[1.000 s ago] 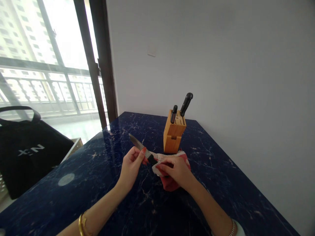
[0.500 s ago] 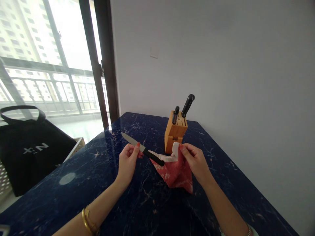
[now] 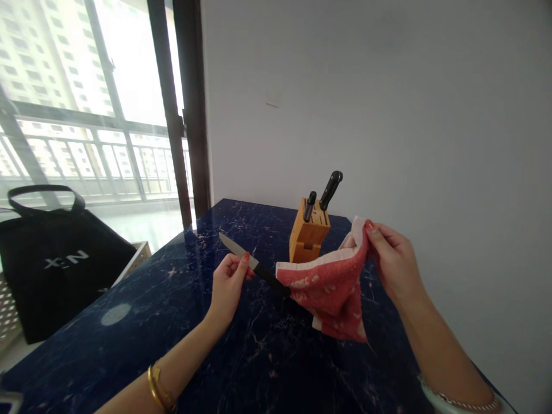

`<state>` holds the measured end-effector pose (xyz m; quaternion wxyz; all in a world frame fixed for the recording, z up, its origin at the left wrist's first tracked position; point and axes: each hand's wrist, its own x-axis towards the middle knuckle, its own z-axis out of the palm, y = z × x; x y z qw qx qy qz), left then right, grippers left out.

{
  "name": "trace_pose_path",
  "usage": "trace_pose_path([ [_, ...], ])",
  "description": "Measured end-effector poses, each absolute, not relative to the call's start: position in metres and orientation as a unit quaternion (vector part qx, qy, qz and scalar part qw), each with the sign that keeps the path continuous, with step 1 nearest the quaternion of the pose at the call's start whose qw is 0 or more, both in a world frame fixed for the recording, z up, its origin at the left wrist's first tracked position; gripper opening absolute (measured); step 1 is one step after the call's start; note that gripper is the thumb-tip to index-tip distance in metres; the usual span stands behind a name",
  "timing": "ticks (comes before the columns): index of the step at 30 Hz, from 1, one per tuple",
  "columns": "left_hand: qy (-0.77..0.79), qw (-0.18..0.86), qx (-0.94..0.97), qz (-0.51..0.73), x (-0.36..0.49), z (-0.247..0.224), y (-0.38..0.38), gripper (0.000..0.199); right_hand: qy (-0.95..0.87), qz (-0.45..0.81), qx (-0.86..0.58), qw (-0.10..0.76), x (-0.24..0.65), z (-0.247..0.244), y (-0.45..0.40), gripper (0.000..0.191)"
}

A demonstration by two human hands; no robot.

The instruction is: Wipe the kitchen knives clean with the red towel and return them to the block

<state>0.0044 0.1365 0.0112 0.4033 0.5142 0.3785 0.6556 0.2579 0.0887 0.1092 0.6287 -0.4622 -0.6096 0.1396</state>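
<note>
A dark blue marbled tabletop (image 3: pixel 259 356) meets a white wall (image 3: pixel 431 115), and a wooden knife block (image 3: pixel 307 238) holding two black-handled knives (image 3: pixel 330 190) stands near its far edge. The person's left hand (image 3: pixel 227 287) pinches a kitchen knife (image 3: pixel 254 265) where steel blade meets black handle, its fingers (image 3: pixel 235 263) curled, blade angled away above the tabletop. The right hand (image 3: pixel 394 264) holds up a red-and-white towel (image 3: pixel 330 293), fingers (image 3: pixel 379 233) pinching its upper corner, beside the handle's end.

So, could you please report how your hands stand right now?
Left hand gripping black-handled steel knife; right hand holding up red white-edged towel; light wooden knife block beyond towel.
</note>
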Motion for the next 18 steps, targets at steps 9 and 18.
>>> trace_pose_path([
  [9,0.381,0.432,0.524,0.627,0.008,0.007,0.133,0.023,-0.628,0.166,-0.509,0.565,0.226,0.086,0.103,0.028],
  [18,0.400,0.452,0.515,0.609,0.008,-0.006,0.143,0.024,-0.724,0.150,-0.503,0.448,0.179,0.065,0.128,0.024],
])
